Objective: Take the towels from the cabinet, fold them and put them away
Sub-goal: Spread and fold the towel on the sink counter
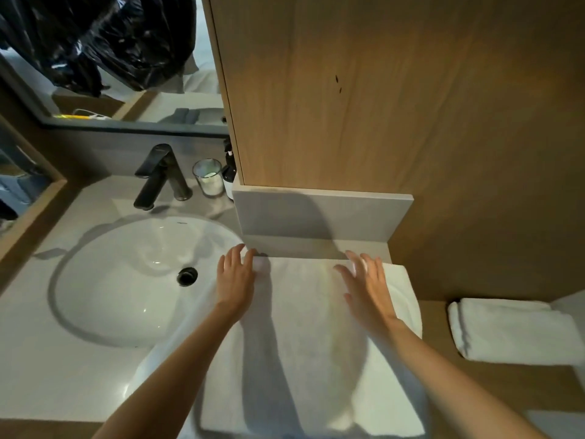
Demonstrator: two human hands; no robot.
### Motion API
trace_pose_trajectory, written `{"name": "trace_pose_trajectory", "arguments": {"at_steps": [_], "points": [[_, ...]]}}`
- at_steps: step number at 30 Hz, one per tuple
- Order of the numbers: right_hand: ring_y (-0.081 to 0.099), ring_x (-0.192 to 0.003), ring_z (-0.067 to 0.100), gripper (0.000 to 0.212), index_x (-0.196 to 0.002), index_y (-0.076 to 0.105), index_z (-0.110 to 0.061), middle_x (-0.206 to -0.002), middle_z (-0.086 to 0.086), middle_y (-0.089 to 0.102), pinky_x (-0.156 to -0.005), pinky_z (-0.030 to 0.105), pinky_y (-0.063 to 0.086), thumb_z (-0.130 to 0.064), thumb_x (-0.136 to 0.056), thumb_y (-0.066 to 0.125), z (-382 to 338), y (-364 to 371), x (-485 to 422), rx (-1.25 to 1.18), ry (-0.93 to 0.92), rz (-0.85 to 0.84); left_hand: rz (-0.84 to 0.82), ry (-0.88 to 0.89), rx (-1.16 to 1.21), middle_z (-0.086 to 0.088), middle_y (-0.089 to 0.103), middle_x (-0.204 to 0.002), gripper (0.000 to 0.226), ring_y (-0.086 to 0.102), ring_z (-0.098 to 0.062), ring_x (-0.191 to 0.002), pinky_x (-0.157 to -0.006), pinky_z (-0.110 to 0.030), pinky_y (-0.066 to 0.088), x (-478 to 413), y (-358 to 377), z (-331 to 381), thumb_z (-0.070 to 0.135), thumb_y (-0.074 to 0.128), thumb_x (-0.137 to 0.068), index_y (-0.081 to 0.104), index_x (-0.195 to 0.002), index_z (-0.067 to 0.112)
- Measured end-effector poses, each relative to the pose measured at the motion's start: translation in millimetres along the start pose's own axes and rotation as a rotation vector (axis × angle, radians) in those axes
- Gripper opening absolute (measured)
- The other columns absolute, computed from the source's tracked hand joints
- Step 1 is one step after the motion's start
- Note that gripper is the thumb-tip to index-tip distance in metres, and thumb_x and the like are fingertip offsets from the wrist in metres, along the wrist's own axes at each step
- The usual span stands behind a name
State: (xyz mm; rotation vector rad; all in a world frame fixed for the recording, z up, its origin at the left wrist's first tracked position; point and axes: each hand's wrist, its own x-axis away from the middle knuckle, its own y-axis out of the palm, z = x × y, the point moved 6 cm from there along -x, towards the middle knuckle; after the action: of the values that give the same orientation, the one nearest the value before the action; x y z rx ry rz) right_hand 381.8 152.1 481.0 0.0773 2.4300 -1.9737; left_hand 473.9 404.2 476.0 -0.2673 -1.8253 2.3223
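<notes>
1. Towel (pixel 304 343): white, spread flat on the counter (pixel 47 375) beside the sink (pixel 126 280), its left edge lapping over the basin rim. It looks partly folded, but the layers cannot be told for certain; judged as folding in progress.
2. Left hand (pixel 235 277): grip released, fingers straight, resting at the towel's far left corner.
3. Right hand (pixel 368 286): grip released, fingers spread flat on the towel's far right part, apparently smoothing.
4. Folded towel (pixel 512 331): finished, lying on a wooden ledge (pixel 433 327) to the right, apart from the first.
5. Cabinet (pixel 380 90): wood, behind; putting away judged still to come.
</notes>
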Motion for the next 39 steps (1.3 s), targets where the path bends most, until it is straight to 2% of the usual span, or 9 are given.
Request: {"name": "trace_pose_trajectory", "arguments": {"at_steps": [5,9,17,20,24,29,35,37,39], "points": [[0.038,-0.128,0.029,0.049,-0.140,0.043,-0.038,-0.153,-0.002,0.030,-0.102,0.042,0.041,-0.032,-0.092,0.055,-52.7,16.7,19.9,-0.080,-0.056,-0.303,-0.024,-0.047,0.173,-0.008,0.034,-0.150,0.056,0.036,-0.029,-0.135,-0.106,-0.040,0.034,27.0,-1.0,-16.4,0.025,0.063,-0.090,0.043,-0.141,0.019],[0.028,-0.127,0.033,0.067,-0.140,0.035,-0.050,-0.153,-0.001,0.019,-0.103,0.049,0.035,-0.060,-0.080,0.063,-72.1,19.4,19.0,-0.046,0.011,-0.450,-0.010,-0.287,0.253,-0.014,0.033,-0.150,0.055,0.030,-0.031,-0.138,-0.109,-0.042,0.029,51.3,-2.8,-62.0,0.041,0.048,-0.096,0.035,-0.146,0.020],[0.015,-0.133,0.032,0.068,-0.133,0.046,-0.050,-0.150,-0.001,0.016,-0.110,0.056,0.022,-0.048,-0.073,0.077,-76.1,13.7,14.5,-0.202,0.074,-0.491,-0.604,-0.532,0.200,-0.009,0.031,-0.154,0.093,0.037,-0.038,-0.135,-0.112,-0.048,0.024,79.1,36.3,-135.9,0.084,0.015,-0.076,0.017,-0.152,0.030],[0.013,-0.133,0.032,0.069,-0.133,0.044,-0.051,-0.150,-0.001,0.015,-0.110,0.058,0.020,-0.048,-0.073,0.078,-75.0,15.1,14.8,-0.223,0.086,-0.502,-0.468,-0.565,0.465,-0.015,0.047,-0.142,0.077,0.042,-0.035,-0.132,-0.107,-0.036,0.030,79.4,23.1,-120.9,0.062,0.048,-0.089,0.030,-0.146,0.013],[0.013,-0.132,0.030,0.069,-0.133,0.044,-0.053,-0.151,-0.003,0.015,-0.110,0.056,0.019,-0.049,-0.073,0.076,-73.6,17.3,16.4,-0.230,0.096,-0.498,-0.237,-0.400,0.494,-0.016,0.060,-0.109,0.034,0.055,-0.034,-0.106,-0.075,-0.032,0.034,74.0,-13.6,-97.9,0.032,0.058,-0.093,0.048,-0.112,0.006],[0.015,-0.138,0.026,0.070,-0.139,0.036,-0.054,-0.157,-0.006,0.016,-0.111,0.050,0.027,-0.061,-0.077,0.067,-69.6,18.3,21.4,-0.133,0.055,-0.454,0.124,-0.095,0.534,-0.013,0.055,-0.095,0.036,0.051,-0.031,-0.092,-0.072,-0.022,0.027,84.7,-50.1,-40.4,0.014,0.069,-0.086,0.060,-0.119,0.006],[0.036,-0.136,0.022,0.067,-0.132,0.058,-0.028,-0.149,-0.004,0.041,-0.107,0.023,0.029,-0.046,-0.072,0.081,-46.9,10.5,33.3,-0.360,0.047,-0.329,-0.299,0.211,0.649,-0.005,0.059,-0.099,0.028,0.055,-0.020,-0.094,-0.093,-0.035,0.045,118.5,0.6,67.2,0.038,0.056,-0.094,0.071,-0.106,0.017],[0.043,-0.134,0.020,0.048,-0.121,0.066,-0.023,-0.143,0.000,0.050,-0.109,0.019,0.028,-0.029,-0.076,0.081,-23.9,3.0,40.2,-0.457,0.138,-0.244,-0.282,0.163,0.660,-0.013,0.059,-0.105,0.025,0.055,-0.024,-0.096,-0.091,-0.041,0.046,120.0,13.4,71.8,0.026,0.054,-0.095,0.072,-0.095,0.009],[0.042,-0.134,0.021,0.042,-0.118,0.065,-0.031,-0.142,-0.003,0.050,-0.113,0.030,0.030,-0.030,-0.079,0.078,-0.2,-4.2,51.2,-0.391,0.209,-0.193,-0.193,0.050,0.631,-0.012,0.048,-0.125,0.028,0.054,-0.028,-0.106,-0.098,-0.039,0.044,118.3,17.3,63.8,0.026,0.062,-0.087,0.066,-0.113,0.016]]}}
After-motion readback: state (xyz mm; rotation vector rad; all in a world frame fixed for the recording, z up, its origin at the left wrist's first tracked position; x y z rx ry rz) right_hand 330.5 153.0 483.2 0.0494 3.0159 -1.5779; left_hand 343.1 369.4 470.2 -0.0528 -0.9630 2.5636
